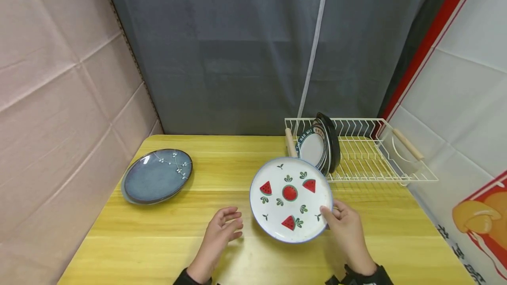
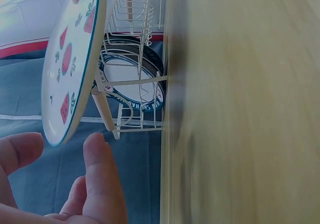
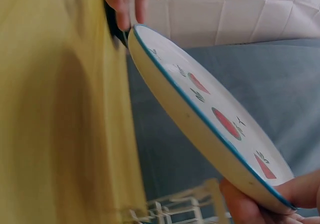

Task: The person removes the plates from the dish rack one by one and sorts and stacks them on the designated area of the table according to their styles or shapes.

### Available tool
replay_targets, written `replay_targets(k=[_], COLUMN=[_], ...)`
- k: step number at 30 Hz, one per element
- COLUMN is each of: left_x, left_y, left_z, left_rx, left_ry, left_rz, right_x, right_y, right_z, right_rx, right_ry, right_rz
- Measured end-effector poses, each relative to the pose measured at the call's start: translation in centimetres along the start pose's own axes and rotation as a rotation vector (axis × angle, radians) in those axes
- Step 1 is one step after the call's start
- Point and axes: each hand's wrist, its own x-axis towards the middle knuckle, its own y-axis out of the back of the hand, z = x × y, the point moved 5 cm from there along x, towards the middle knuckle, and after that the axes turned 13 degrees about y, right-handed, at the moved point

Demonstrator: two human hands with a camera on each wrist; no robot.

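Observation:
A white plate with a blue rim and watermelon designs (image 1: 277, 214) is tilted above the table, pinched at its right edge by my right hand (image 1: 348, 230). In the right wrist view, that thumb lies on the plate's face and the fingers are under its rim. My left hand (image 1: 222, 234) is just left of the plate, fingers spread and apart from it, with nothing in its grasp. The left wrist view shows a gap between the left fingertips (image 2: 95, 146) and the plate's lower edge.
At the back right stands a white wire dish rack (image 1: 368, 153) with wooden handles. Several dishes (image 1: 313, 146) stand on edge in its left end, a black one among them. A blue-grey plate with a blossom pattern (image 1: 154, 179) rests on the wooden table (image 1: 158, 241) at left.

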Motion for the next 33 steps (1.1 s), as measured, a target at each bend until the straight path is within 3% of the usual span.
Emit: replay_targets(k=[17, 33], left_x=[0.5, 0.6], left_y=[-0.5, -0.8], left_z=[-0.3, -0.5], left_rx=[0.022, 0.04], left_ry=[0.052, 0.075], left_rz=[0.018, 0.009], right_x=[-0.7, -0.7], right_y=[-4.0, -5.6], right_z=[2.3, 3.3], right_rx=[0.137, 0.206], right_ry=[-0.117, -0.171], right_rz=[-0.06, -0.056])
